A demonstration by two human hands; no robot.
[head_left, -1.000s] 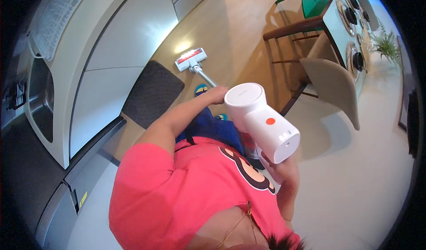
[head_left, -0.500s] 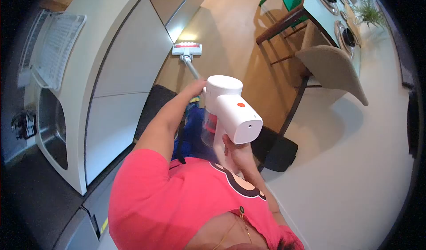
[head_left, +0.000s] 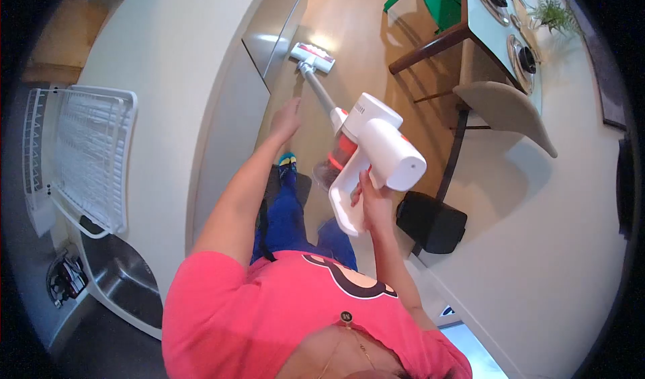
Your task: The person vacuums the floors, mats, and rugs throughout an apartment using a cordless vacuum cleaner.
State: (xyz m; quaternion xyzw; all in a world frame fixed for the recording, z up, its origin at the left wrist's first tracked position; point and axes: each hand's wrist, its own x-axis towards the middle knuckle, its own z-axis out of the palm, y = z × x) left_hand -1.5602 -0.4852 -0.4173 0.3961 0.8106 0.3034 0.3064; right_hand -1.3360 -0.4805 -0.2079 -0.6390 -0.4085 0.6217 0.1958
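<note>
A white cordless stick vacuum cleaner is tilted in front of me, its clear dust cup showing a red part inside. My right hand is wrapped round its looped handle. From the body a grey tube runs forward to the floor head, which rests on the wooden floor beside the cabinets with its light shining ahead. My left hand hangs in the air left of the tube, apart from the vacuum, fingers stretched forward and holding nothing.
White cabinets and a counter line the left, with a dish rack and a sink. On the right stand a set dining table, a beige chair and a green chair. A black bin-like object stands by the right wall.
My left hand has come off the vacuum and moved left. The vacuum body has swung right and tilted, and its floor head has shifted right and forward, turning slightly.
</note>
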